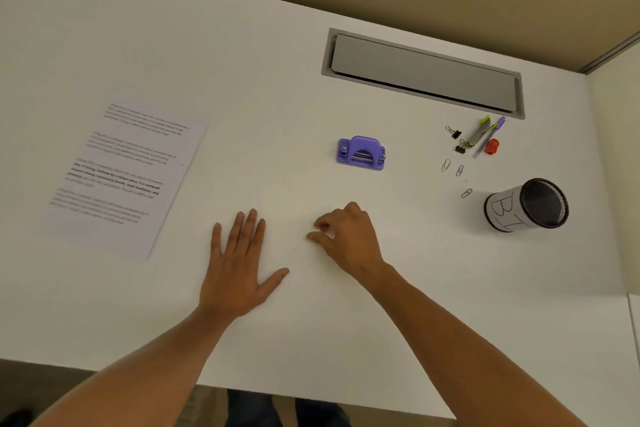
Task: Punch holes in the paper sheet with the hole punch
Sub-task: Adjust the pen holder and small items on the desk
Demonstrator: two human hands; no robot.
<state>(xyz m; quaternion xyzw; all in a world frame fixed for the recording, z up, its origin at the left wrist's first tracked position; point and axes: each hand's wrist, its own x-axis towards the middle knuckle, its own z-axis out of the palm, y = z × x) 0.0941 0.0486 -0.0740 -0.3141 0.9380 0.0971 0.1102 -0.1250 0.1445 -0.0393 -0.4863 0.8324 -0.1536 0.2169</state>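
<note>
Overhead, head view only. Paper sheet (128,177) lies flat on the white tabletop (277,80), far left of the hands, turned a little askew. Hole punch (361,153) sits right of centre, well apart from the sheet, just beyond the right hand.

Handling, judged: the sheet is a single leaf, light and limp; it will sag if lifted by one corner and will slide easily on this smooth top. Best taken at an edge, thumb under and fingers over, or dragged flat toward the punch. The punch looks like a small plastic-bodied two-hole type, rigid, light enough to shift when pressed; hold the base, press the arched lever from above. Feed slot side cannot be told for sure.

Looks: sheet is white, printed with several blocks of text, one block in bolder type; no holes visible along its edges. Punch is purple, with a raised arched lever, metal hardware showing at the middle and a fastener near each end.

Left hand (239,263) rests palm-down on the tabletop, fingers straight and slightly spread, thumb out to the right, holding nothing. Right hand (346,239) is near it, fingers curled loosely, thumb and forefinger tips close together, nothing visibly pinched.

Nothing yet in hand; task reads as not begun.
</note>
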